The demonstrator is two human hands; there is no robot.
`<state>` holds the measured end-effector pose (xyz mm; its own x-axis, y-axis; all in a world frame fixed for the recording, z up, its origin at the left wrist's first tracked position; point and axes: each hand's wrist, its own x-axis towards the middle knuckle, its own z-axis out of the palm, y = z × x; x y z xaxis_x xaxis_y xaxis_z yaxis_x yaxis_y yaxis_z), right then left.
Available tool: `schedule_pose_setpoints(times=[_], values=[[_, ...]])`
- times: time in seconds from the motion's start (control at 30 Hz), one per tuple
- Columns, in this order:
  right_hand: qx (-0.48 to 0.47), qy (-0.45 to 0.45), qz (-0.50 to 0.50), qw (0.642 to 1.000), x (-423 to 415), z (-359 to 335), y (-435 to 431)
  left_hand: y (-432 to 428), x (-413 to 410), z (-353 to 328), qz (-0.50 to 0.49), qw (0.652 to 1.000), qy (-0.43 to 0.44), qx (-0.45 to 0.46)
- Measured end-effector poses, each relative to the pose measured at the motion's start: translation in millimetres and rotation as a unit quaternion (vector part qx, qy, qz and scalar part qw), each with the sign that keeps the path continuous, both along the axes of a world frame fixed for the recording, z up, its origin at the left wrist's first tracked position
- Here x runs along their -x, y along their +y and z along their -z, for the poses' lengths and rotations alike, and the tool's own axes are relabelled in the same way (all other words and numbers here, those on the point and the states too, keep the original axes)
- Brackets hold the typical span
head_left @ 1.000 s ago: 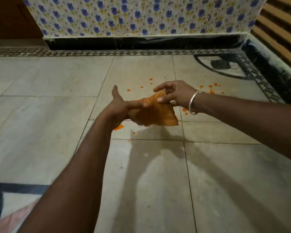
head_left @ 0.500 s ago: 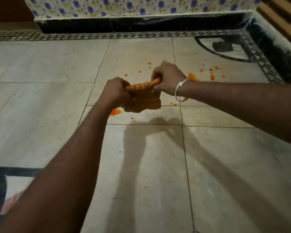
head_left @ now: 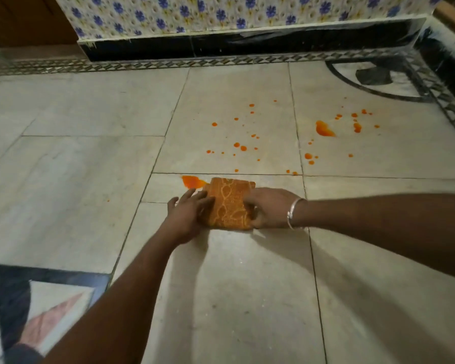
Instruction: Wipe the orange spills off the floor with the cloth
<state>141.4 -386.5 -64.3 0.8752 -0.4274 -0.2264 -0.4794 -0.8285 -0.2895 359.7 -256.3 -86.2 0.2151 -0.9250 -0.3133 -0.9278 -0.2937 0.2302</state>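
Observation:
The orange patterned cloth (head_left: 229,203) lies folded flat on the pale marble floor (head_left: 90,166). My left hand (head_left: 188,212) rests on its left edge with fingers spread. My right hand (head_left: 268,207), with a silver bangle at the wrist, grips the cloth's right edge. An orange puddle (head_left: 192,182) lies just beyond the cloth's far left corner. Several small orange drops (head_left: 241,147) dot the tile farther out. A larger orange blot (head_left: 324,129) and more drops lie to the far right.
A black skirting (head_left: 247,46) under a blue-flowered wall covering runs along the far side. A patterned border strip and a dark circular inlay (head_left: 373,80) are at the far right. A dark inlaid tile (head_left: 45,298) sits at the near left.
Both hands held the cloth up in the air and folded it; now they have lowered it flat onto the floor near the closest puddle.

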Motion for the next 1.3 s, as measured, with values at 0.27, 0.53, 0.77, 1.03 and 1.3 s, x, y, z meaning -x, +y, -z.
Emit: schedule_pose_setpoints(times=[0.27, 0.53, 0.77, 1.03, 1.3], values=[[0.037, 0.022, 0.130, 0.991, 34.3, 64.5, -12.0, -19.6, 53.7, 29.1, 0.004, 0.991, -0.007, 0.131], [0.112, -0.017, 0.148, 0.982, 17.0, 92.1, 0.6, -58.4, 69.5, 55.8, 0.046, 0.984, -0.113, 0.132], [0.119, -0.023, 0.145, 0.982, 16.9, 100.8, -1.4, -96.1, -5.3, 45.5, 0.050, 0.981, -0.176, 0.072], [0.126, -0.026, 0.152, 0.980, 17.5, 98.6, 0.4, -25.2, 34.2, 64.3, -0.087, 0.985, -0.102, 0.111], [0.134, -0.033, 0.153, 0.978, 16.2, 100.0, 0.7, -71.9, 67.2, 58.6, 0.027, 0.989, -0.094, 0.114]])
